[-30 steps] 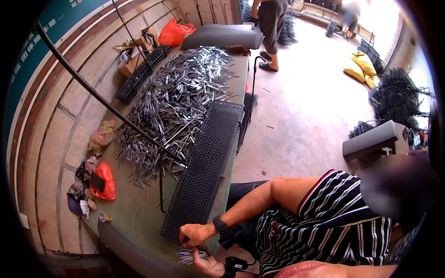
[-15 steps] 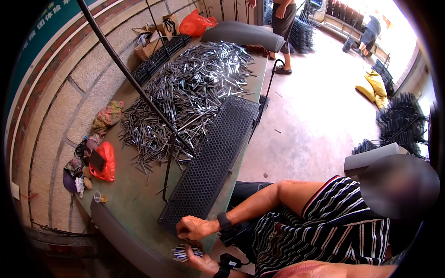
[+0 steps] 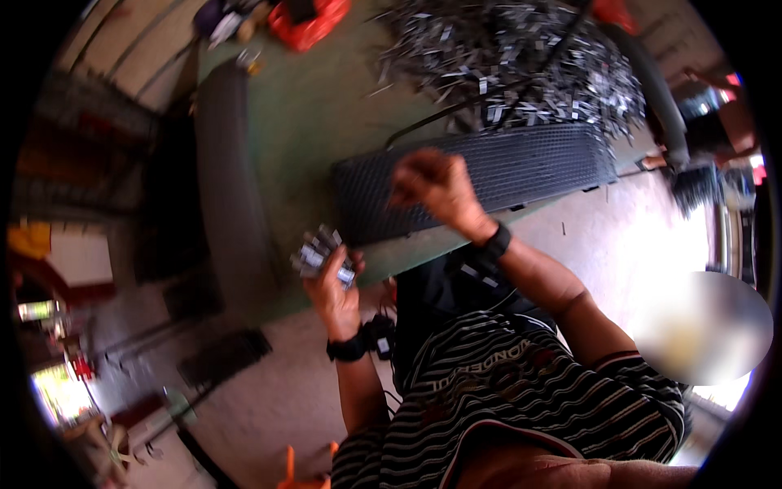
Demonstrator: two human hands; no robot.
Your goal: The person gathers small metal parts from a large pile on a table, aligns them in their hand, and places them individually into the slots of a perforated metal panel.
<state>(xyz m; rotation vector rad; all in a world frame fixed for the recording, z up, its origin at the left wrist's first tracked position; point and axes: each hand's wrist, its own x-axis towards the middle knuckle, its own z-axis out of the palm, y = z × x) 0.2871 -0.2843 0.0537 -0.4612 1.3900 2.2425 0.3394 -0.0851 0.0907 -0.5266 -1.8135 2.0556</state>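
Your left hand (image 3: 330, 281) grips a small bundle of metal clips (image 3: 322, 251), fingers wrapped around it, just below the black mesh panel (image 3: 521, 167). Your right hand (image 3: 436, 183) hovers over the panel, fingers loosely curled and empty as far as shows. The big clip pile (image 3: 521, 65) beyond the panel suggests most remains.

One head view only, a fisheye looking steeply down from above the person's own chest. The striped shirt (image 3: 529, 399) fills five to six o'clock, close under the lens. The green table (image 3: 326, 130) runs from eleven to two o'clock, farther off. The floor (image 3: 269, 407) lies at seven o'clock. Edges bend and darken toward the rim.
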